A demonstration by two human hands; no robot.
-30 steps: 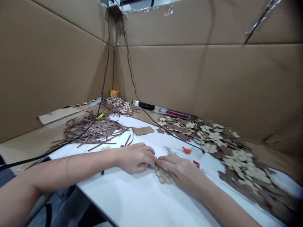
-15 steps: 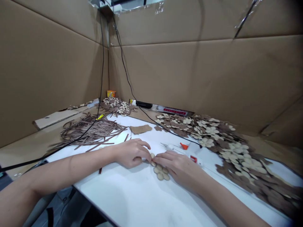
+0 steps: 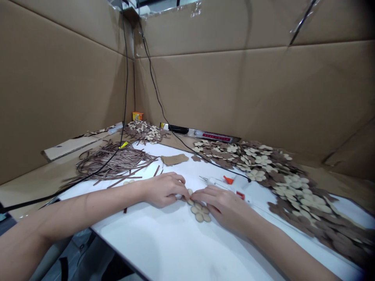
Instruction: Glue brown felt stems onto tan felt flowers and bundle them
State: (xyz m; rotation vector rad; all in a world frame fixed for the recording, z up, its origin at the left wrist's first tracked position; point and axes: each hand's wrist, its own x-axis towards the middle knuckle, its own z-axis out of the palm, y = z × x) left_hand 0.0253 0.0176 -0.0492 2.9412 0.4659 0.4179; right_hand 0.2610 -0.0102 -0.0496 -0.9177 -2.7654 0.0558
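My left hand (image 3: 166,190) is closed, with its thumb and fingertips pinching the edge of a small beige flower cutout (image 3: 190,192) on the white tabletop. From the other side my right hand (image 3: 219,202) presses its fingertips onto the same cutout, which the fingers mostly cover. Just below these fingertips lies a second beige flower cutout (image 3: 200,213), flat and fully visible, close to the right thumb. Behind the right hand is a white tool with a thin metal tip (image 3: 212,181); red parts show near it.
A heap of brown strips (image 3: 113,160) lies at the left. Beige and brown flower cutouts (image 3: 263,162) are piled along the right, and another pile (image 3: 143,130) sits in the back corner. A black cable (image 3: 156,86) hangs across the table. Cardboard walls (image 3: 234,86) surround it.
The hands and cutouts stay almost where they were, both sets of fingers still on the small flower. The view has shifted very slightly.
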